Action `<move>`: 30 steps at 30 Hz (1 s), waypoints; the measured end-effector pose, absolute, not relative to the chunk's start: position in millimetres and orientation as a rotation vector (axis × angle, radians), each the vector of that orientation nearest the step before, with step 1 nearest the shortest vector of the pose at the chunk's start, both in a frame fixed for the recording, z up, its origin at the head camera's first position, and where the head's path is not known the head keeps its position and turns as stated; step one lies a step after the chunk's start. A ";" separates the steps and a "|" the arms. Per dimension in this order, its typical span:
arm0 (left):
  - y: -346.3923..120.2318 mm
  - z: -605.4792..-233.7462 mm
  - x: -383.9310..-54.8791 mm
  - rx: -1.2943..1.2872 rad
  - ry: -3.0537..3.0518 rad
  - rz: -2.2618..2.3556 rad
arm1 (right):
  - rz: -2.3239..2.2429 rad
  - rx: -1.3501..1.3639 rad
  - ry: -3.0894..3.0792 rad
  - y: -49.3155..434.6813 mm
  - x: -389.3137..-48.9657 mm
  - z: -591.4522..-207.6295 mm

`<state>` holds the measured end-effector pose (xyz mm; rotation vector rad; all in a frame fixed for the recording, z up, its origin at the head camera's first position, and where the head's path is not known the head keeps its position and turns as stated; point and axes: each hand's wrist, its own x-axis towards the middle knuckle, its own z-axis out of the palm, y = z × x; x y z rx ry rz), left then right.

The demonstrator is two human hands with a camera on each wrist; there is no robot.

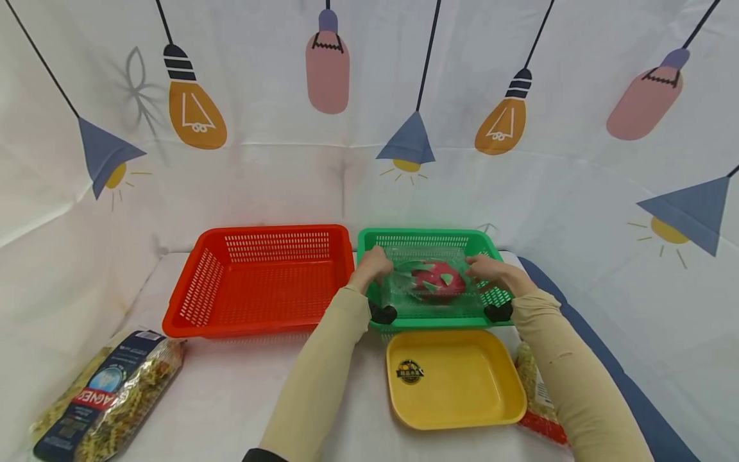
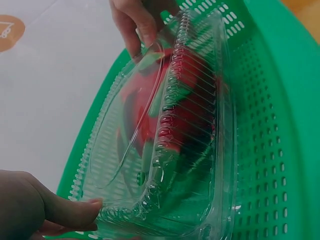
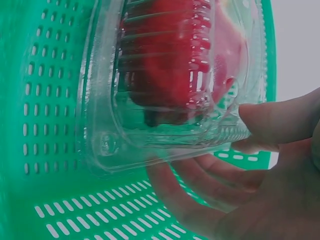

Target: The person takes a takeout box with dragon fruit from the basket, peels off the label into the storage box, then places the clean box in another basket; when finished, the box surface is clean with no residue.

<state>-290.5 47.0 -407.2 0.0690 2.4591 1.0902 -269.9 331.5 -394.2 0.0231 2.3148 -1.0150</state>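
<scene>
A clear plastic clamshell box (image 1: 404,298) with a red dragon fruit (image 1: 439,280) inside is in the green basket (image 1: 430,323). At the box's left end, my left hand (image 1: 374,264) pinches the edge between thumb and fingers, as the left wrist view shows of that hand (image 2: 55,207). My right hand (image 1: 493,271) holds the opposite end. In the right wrist view the right hand (image 3: 240,175) has its thumb against the box's side and its fingers curled beneath the rim. The lid appears closed over the fruit (image 3: 170,60).
A red basket (image 1: 277,289) stands left of the green one. In front is a yellow tray (image 1: 456,385) with a round sticker. One bag of spiral pasta (image 1: 110,391) lies at the left; another bag (image 1: 539,391) is partly behind my right sleeve.
</scene>
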 end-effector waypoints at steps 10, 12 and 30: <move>47.9 -407.5 -291.9 0.049 2.453 1.099 | -1.022 -0.020 2.335 333.1 -271.0 -397.4; 48.0 -408.1 -291.9 0.046 2.450 1.101 | -1.029 -0.025 2.334 333.1 -271.0 -398.9; 46.5 -409.1 -283.1 0.091 2.461 1.097 | -1.009 -0.036 2.393 331.6 -263.8 -398.7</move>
